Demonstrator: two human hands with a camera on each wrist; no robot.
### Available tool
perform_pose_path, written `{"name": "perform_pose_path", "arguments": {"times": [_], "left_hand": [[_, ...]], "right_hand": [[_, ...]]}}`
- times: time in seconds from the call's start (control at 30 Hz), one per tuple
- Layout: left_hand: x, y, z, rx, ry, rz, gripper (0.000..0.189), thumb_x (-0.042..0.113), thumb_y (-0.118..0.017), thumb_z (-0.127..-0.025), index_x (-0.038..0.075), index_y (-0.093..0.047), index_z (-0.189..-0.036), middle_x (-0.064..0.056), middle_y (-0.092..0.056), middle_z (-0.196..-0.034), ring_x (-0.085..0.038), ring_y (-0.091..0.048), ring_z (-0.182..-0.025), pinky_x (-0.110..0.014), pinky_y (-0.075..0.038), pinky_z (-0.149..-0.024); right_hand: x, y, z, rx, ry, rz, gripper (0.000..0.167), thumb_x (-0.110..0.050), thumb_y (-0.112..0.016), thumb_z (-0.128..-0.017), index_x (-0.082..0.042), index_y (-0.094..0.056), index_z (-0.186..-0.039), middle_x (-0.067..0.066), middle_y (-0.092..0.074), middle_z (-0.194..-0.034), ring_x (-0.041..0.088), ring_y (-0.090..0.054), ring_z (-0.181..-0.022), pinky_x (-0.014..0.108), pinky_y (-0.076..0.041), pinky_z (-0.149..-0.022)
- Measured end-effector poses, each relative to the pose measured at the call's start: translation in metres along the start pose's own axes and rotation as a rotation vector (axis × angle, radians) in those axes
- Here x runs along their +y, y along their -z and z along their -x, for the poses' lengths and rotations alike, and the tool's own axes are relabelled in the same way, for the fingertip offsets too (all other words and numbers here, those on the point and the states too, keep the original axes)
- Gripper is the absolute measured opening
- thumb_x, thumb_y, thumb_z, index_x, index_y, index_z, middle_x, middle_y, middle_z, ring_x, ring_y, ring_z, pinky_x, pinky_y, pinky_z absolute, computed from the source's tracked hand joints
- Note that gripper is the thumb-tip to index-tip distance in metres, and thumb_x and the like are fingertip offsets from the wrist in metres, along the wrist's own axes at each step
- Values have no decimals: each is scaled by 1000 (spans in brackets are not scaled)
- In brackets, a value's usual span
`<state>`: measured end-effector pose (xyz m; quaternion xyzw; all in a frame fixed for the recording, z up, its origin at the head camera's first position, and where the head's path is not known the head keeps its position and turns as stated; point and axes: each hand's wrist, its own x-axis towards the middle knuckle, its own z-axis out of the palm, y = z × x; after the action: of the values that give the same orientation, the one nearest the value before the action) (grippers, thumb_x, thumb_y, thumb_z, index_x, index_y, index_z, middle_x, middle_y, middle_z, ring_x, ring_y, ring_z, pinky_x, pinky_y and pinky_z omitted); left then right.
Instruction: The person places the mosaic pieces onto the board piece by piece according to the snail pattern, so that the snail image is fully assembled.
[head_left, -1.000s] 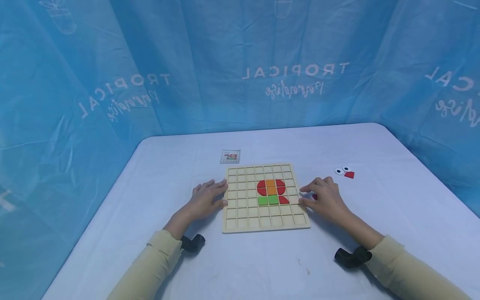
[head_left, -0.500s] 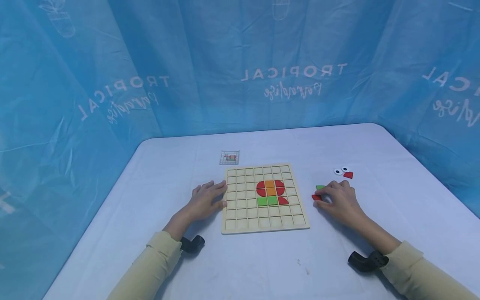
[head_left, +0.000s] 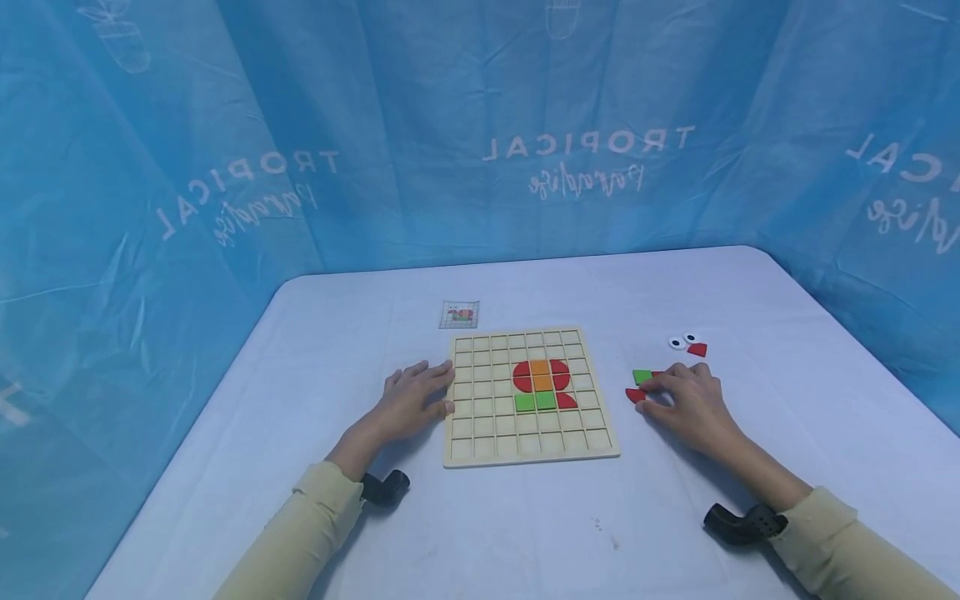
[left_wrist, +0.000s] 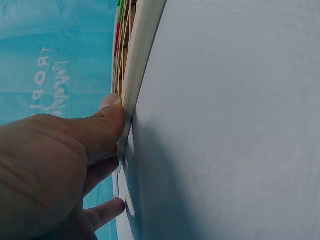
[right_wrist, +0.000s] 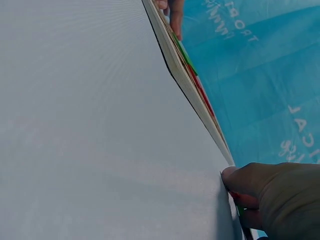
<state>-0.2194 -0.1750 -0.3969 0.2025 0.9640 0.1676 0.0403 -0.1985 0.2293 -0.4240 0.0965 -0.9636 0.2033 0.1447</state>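
My left hand (head_left: 412, 400) rests along the left edge of a wooden grid board (head_left: 495, 425), fingers extended and thumb at the rim. In the left wrist view the thumb (left_wrist: 102, 120) touches the board's edge. On the board are red curved tiles (head_left: 522, 377), orange square tiles (head_left: 541, 375) and green square tiles (head_left: 536, 402). Right of the board, my right hand (head_left: 690, 408) pinches a red curved tile (head_left: 633, 395) on the table between bent thumb and fingers. Its far end is hidden by the fingers. A green tile (head_left: 642, 377) lies just beyond the fingertips, beside a partly hidden red one (head_left: 657, 373).
Two white eye tiles (head_left: 684, 341) and a red tile (head_left: 697, 349) lie farther back on the right. A small picture card (head_left: 459, 315) lies behind the board. A blue curtain (head_left: 480, 208) hangs behind the white-covered table (head_left: 360, 317).
My right hand has drawn back from the board's right edge to the red tile on the table, uncovering the green and red tiles there. The left hand has stayed at the board.
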Motion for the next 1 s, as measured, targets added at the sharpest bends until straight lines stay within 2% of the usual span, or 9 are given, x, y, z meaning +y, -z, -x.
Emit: {"name": "perform_pose_path", "arguments": {"times": [0.5, 0.77, 1.0], "left_hand": [[-1, -1, -1, -3, -1, -6, 57, 32, -58, -93, 10, -42, -142, -6, -35, -153, -41, -25, -142, -66, -15, -111], [0, -1, -1, -5, 2, -13, 56, 32, -57, -93, 9, -42, -142, -5, -35, -153, -41, -25, -142, -66, -15, -111], [0, -1, -1, -6, 6, -6, 57, 32, -57, -93, 10, -42, -142, -6, -35, -153, -41, -25, -142, -66, -15, -111]], "right_hand": [[-3, -1, 0, 15, 8, -36, 28, -19, -80, -72, -6, -74, -97, 11, -62, -92, 30, -42, -97, 47, -33, -81], [-32, -5, -7, 7, 61, -98, 26, -21, -81, -72, -10, -74, -95, 8, -63, -91, 25, -43, -93, 42, -33, -77], [-64, -17, -18, -27, 114, -118, 27, -28, -81, -73, -13, -75, -94, 5, -63, -92, 24, -45, -94, 37, -34, -75]]}}
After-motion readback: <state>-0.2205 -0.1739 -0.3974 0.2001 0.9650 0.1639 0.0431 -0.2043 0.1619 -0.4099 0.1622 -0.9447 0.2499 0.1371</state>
